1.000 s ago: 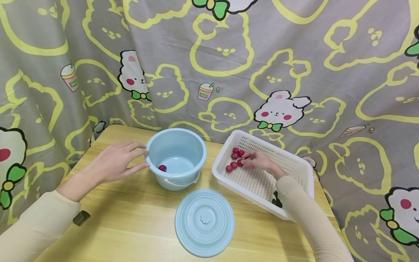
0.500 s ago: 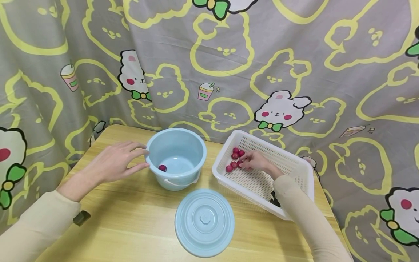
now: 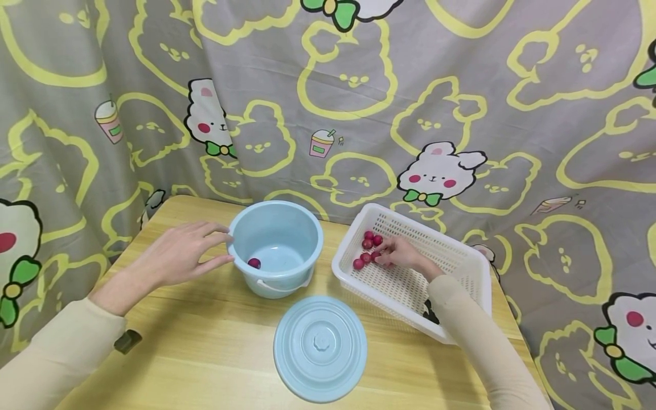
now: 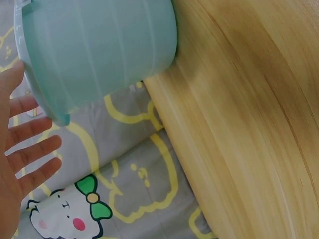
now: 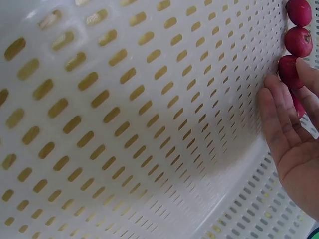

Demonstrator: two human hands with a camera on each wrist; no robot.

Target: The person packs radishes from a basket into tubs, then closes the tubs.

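My left hand (image 3: 179,253) is at the left rim of a light blue bucket (image 3: 277,228), its fingertips at the rim. In the left wrist view the fingers (image 4: 37,154) are spread and fairly straight beside the bucket's rim. One dark red radish (image 3: 254,263) lies in the bucket. My right hand (image 3: 402,253) reaches into a white slotted basket (image 3: 405,287), where several red radishes (image 3: 368,244) sit at the left end. The right wrist view has thumb and fingers pinching one radish (image 5: 289,72); another shows partly behind the fingers.
A light blue lid (image 3: 320,348) lies on the wooden table (image 3: 215,353) in front of the bucket. The bucket's white handle (image 3: 282,288) hangs down its front. A patterned curtain (image 3: 353,131) hangs close behind the table.
My right hand has shifted slightly within the basket, among the radishes at its left end. My left hand and the bucket have not moved.
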